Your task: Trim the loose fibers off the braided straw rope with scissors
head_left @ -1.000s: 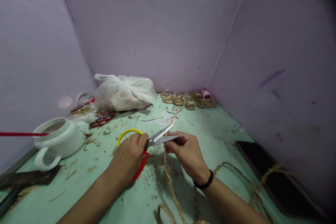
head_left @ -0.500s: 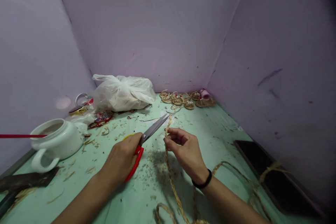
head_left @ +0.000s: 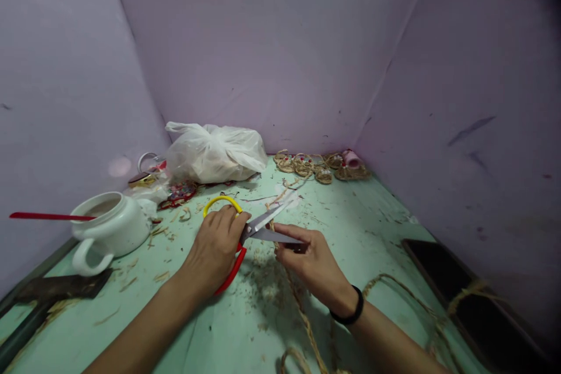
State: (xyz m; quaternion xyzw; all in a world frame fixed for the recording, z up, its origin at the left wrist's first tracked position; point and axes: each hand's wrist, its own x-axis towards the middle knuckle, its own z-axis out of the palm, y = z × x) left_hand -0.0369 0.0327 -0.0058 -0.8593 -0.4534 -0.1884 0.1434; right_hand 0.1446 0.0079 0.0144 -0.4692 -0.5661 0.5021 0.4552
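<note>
My left hand (head_left: 215, 248) is closed round the handles of a pair of scissors (head_left: 256, 225), one loop yellow and the other red. The blades are spread, with a braided straw cord (head_left: 302, 310) passing between them. My right hand (head_left: 313, 260), wearing a black band at the wrist, pinches the cord close to the lower blade. Its fingertips are partly hidden by that blade. Below, the cord runs down to loose coils at the near edge, and its far end lies toward the back of the table.
On the left stand a white mug-like pot (head_left: 111, 231) with a red stick and a dark hammer-like tool (head_left: 61, 289). A tied white plastic bag (head_left: 217, 155) and several small woven straw pieces (head_left: 302, 165) sit at the back. A dark flat board (head_left: 456, 292) lies right. Straw scraps litter the table.
The scissors have opened and moved onto the cord, which now sits between the blades. My right hand still pinches the cord. The whole view has shifted slightly.
</note>
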